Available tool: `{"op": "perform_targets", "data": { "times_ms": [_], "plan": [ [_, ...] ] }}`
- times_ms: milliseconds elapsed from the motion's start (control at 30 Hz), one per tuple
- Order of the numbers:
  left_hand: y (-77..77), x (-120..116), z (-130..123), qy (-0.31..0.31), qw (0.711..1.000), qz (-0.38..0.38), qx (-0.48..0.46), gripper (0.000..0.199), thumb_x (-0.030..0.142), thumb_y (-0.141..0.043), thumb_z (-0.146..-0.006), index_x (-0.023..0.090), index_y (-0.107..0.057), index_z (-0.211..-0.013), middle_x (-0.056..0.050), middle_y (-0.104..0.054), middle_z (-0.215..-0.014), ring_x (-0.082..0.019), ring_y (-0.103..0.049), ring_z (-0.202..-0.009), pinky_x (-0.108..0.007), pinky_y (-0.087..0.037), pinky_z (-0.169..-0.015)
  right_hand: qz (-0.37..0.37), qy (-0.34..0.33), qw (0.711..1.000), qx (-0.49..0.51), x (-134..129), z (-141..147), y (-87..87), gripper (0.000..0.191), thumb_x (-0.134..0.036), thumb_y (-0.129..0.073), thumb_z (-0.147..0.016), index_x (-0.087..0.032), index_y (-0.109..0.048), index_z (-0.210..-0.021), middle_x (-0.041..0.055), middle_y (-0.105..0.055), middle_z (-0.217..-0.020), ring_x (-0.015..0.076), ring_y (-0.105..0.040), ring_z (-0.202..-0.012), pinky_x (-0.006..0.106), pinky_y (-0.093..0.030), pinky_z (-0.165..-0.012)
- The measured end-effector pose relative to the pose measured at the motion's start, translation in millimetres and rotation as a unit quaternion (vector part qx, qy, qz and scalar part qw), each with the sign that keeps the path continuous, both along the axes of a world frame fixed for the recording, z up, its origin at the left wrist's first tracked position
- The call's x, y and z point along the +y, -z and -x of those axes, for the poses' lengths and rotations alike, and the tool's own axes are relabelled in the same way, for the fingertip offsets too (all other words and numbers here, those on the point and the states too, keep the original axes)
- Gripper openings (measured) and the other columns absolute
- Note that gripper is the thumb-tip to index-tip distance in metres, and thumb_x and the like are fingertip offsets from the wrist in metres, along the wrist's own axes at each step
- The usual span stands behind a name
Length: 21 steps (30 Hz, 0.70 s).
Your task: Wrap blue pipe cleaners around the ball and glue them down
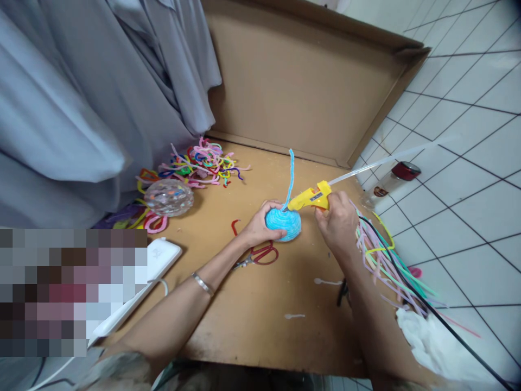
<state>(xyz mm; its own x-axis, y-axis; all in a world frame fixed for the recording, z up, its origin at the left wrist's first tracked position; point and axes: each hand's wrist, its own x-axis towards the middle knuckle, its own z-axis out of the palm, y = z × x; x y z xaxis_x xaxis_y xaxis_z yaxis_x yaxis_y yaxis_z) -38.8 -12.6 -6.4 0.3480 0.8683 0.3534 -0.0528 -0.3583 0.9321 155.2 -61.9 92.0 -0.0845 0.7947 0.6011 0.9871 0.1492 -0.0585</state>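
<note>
My left hand [262, 224] is closed around a blue ball wound from fuzzy pipe cleaner [288, 227], thumb in front and fingers behind. From the ball's top a loose blue pipe cleaner end [291, 176] sticks upward. My right hand [338, 220] grips a yellow hot glue gun [311, 196] by its handle. The gun's nozzle is at the top of the ball, by the base of the loose end; whether it touches I cannot tell. A long clear glue stick [378, 163] juts from the gun's back. Red-handled scissors [260, 255] lie partly hidden behind my left wrist.
Tangled coloured pipe cleaners [203, 160] and a clear ball [169, 197] lie at left. Straight pipe cleaners [378, 255] and the black cord [411, 288] are at right, near a red-lidded jar [393, 182]. A cardboard panel [301, 81] stands behind; a white power strip [163, 252] sits left.
</note>
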Motion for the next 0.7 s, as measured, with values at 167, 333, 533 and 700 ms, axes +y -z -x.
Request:
{"op": "perform_targets", "data": {
  "times_ms": [167, 333, 533, 700],
  "plan": [
    [-2.7, -1.9, -0.1, 0.006, 1.0, -0.016, 0.005, 0.062, 0.029, -0.081, -0.054, 0.02, -0.054, -0.109, -0.009, -0.049, -0.127, -0.027, -0.05, -0.121, -0.043, -0.039, -0.106, 0.008, 0.015, 1.0, -0.01, -1.1, 0.4, -2.5, 0.015, -0.021, -0.049, -0.081, -0.016, -0.058, -0.091, 0.0114, -0.057, -0.093, 0.024, -0.05, -0.078, 0.033, -0.035, -0.065],
    [-3.7, -3.3, -0.8, 0.008, 1.0, -0.025, 0.009, 0.062, 0.028, -0.081, -0.054, 0.02, -0.053, -0.109, -0.009, -0.049, -0.127, -0.028, -0.049, -0.122, -0.044, -0.038, -0.106, 0.015, 0.017, 0.999, -0.023, -2.8, -1.1, -5.0, 0.015, -0.021, -0.05, -0.081, -0.015, -0.059, -0.091, 0.0111, -0.059, -0.092, 0.0228, -0.051, -0.076, 0.032, -0.034, -0.064],
    [-3.4, -3.1, -0.9, 0.007, 1.0, -0.028, 0.011, 0.062, 0.028, -0.081, -0.054, 0.021, -0.054, -0.109, -0.009, -0.049, -0.127, -0.028, -0.049, -0.123, -0.043, -0.038, -0.106, 0.002, 0.001, 1.0, -0.019, -3.3, -5.0, -5.6, 0.013, -0.022, -0.051, -0.08, -0.018, -0.059, -0.089, 0.0092, -0.06, -0.09, 0.0223, -0.051, -0.075, 0.031, -0.033, -0.062],
    [-3.3, -3.0, -0.9, 0.003, 0.999, -0.03, 0.015, 0.063, 0.028, -0.081, -0.053, 0.021, -0.054, -0.11, -0.009, -0.05, -0.127, -0.028, -0.049, -0.123, -0.043, -0.038, -0.105, 0.003, -0.002, 1.0, -0.015, -2.9, -6.7, -5.9, 0.013, -0.022, -0.052, -0.079, -0.019, -0.058, -0.089, 0.0088, -0.058, -0.089, 0.0223, -0.05, -0.076, 0.031, -0.034, -0.063]
  ]
}}
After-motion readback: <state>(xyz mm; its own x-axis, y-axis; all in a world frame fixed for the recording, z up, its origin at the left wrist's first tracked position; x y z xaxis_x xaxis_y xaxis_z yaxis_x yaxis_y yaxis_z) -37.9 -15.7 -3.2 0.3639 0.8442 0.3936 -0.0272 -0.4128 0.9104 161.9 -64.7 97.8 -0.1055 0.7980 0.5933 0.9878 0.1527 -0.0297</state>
